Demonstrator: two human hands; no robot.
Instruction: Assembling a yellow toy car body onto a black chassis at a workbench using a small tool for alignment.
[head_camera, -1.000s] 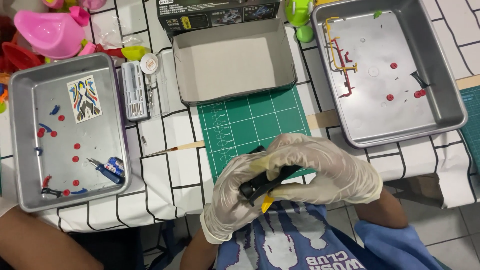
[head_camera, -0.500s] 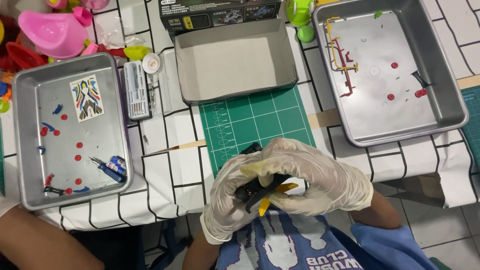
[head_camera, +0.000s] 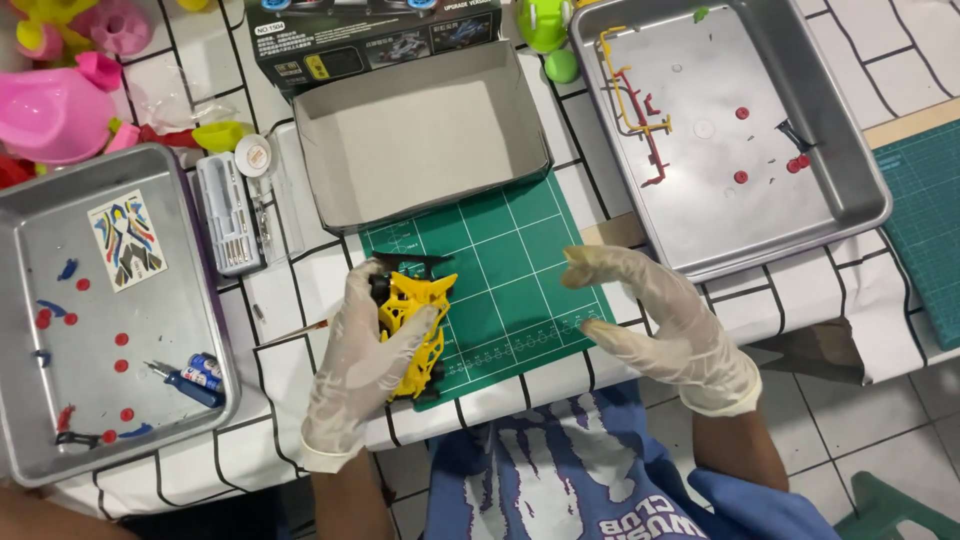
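Yellow car body held on the mat, left grip only.

The gloved left hand (head_camera: 360, 370) closes round a yellow openwork plastic car (head_camera: 412, 330) with black wheels, pressing it on the green gridded mat (head_camera: 510, 290) near the counter's front edge. The right hand (head_camera: 665, 330), in a thin translucent glove, hovers just beside it, fingers spread and holding nothing. An open grey cardboard box (head_camera: 420, 140) sits behind the mat.

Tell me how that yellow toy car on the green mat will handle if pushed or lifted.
The yellow toy car probably rolls easily: black wheels show under its shell. Its open, lattice-like plastic body suggests it is light, and likely fragile if squeezed. The gloved left hand rests on it, steadying it on the green cutting mat.
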